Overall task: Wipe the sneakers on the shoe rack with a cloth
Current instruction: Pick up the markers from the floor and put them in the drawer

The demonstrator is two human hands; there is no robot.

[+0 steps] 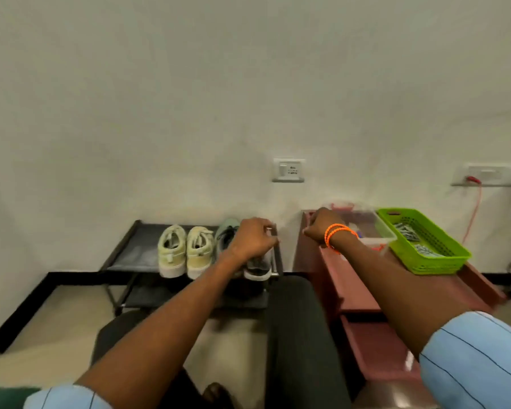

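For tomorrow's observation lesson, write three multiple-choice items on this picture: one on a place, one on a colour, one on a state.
1. Where does the basket sit?
A. on the red cabinet
B. on the floor
C. on the shoe rack

2. What colour are the bands on the right wrist?
A. blue
B. orange
C. white

3. How do the pale yellow sneakers stand?
A. stacked
B. upside down
C. side by side, upright

Answers: 1 A, the basket rests on the cabinet top; 2 B, both bands are bright orange; 3 C, the pair stands heels toward the camera.
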